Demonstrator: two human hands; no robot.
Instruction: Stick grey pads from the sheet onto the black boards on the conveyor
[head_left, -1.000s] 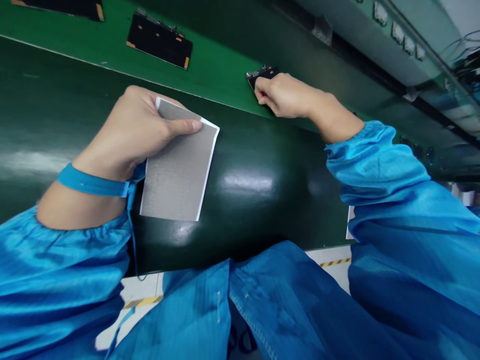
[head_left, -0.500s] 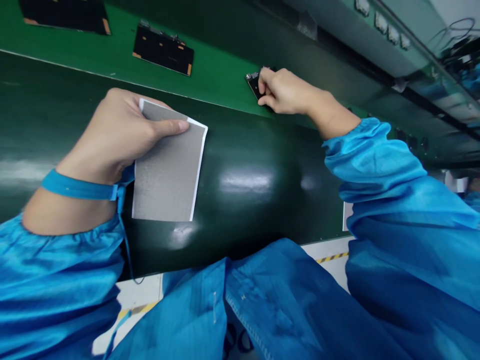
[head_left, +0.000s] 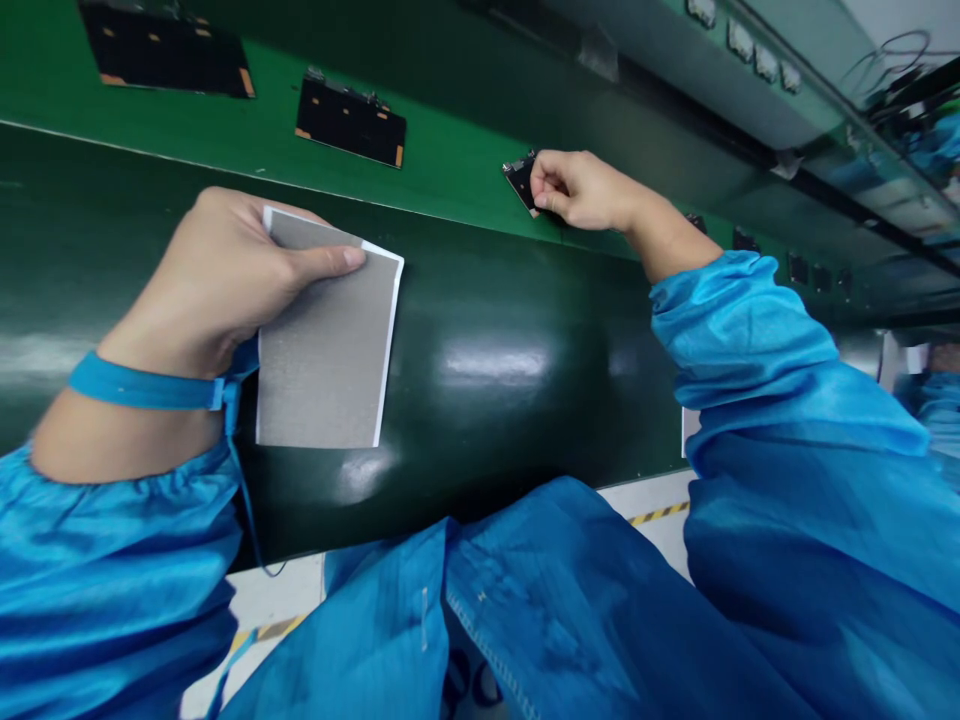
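Board (head_left: pixel 521 182) lies partly under the right hand (head_left: pixel 583 192).

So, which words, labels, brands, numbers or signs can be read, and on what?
No text reads clearly.
Dark rounded characters between blue cloth coat flaps: dim, cut off, unreadable; surface unclear.
Grey rectangular sheet with white edges: none visible.
Flat black boards with orange patches: any marking too small.
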